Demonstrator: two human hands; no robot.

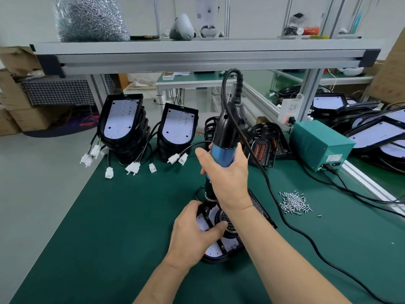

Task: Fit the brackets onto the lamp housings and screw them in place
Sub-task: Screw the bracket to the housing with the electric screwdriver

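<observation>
Black lamp housing (221,252) lay on the green mat (109,227), near its front edge.
Left hand (195,233) clamped the bracket (207,212) onto it; right hand (228,178) gripped the electric screwdriver (221,148) upright. Housing looked stiff and light; best held by its rim.

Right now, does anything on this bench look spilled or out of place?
Only small things: the screws lie in a loose heap on the green mat with no tray, and one stray screw sits apart to the right. Nothing looks damaged.
</observation>
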